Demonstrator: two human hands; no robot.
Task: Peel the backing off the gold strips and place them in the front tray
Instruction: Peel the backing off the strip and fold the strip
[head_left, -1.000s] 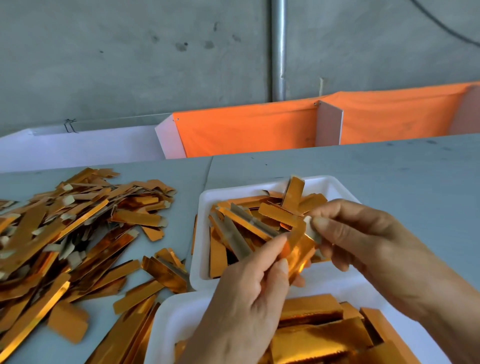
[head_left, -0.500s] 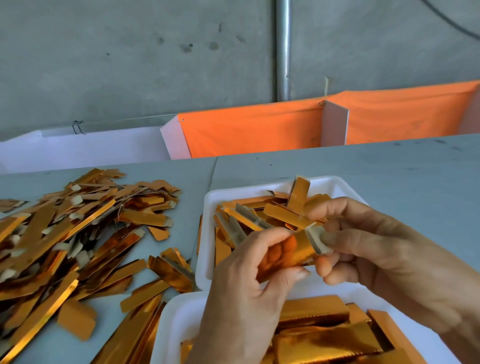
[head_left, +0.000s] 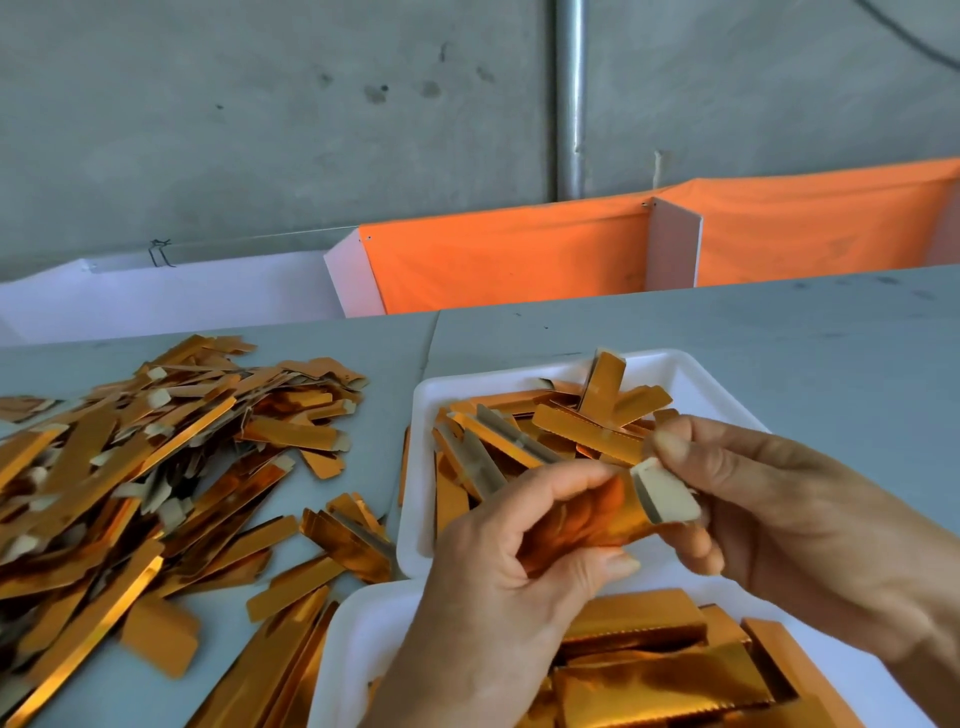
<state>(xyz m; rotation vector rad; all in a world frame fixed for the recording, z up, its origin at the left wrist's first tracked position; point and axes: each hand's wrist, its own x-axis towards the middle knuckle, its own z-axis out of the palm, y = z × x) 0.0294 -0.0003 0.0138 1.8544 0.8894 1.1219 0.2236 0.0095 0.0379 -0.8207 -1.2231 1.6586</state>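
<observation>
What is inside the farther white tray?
The farther white tray holds a loose pile of gold strips, some showing pale backing. Both hands and the held strip cover its near part.

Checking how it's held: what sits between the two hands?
In the head view, the gold strip spans left hand to right hand, its pale backing tab lifted.

The strip (head_left: 597, 525) pinched between both hands is shiny gold-orange, with a pale beige tab (head_left: 667, 491) at its end. The 2 trays, far (head_left: 685, 366) and near (head_left: 343, 654), are white and hold gold pieces. The loose pile (head_left: 130, 467) is gold with beige ends. The bench (head_left: 805, 338) is light grey-blue. The cloth (head_left: 509, 254) behind is bright orange, and the wall (head_left: 260, 130) is mottled grey.
</observation>
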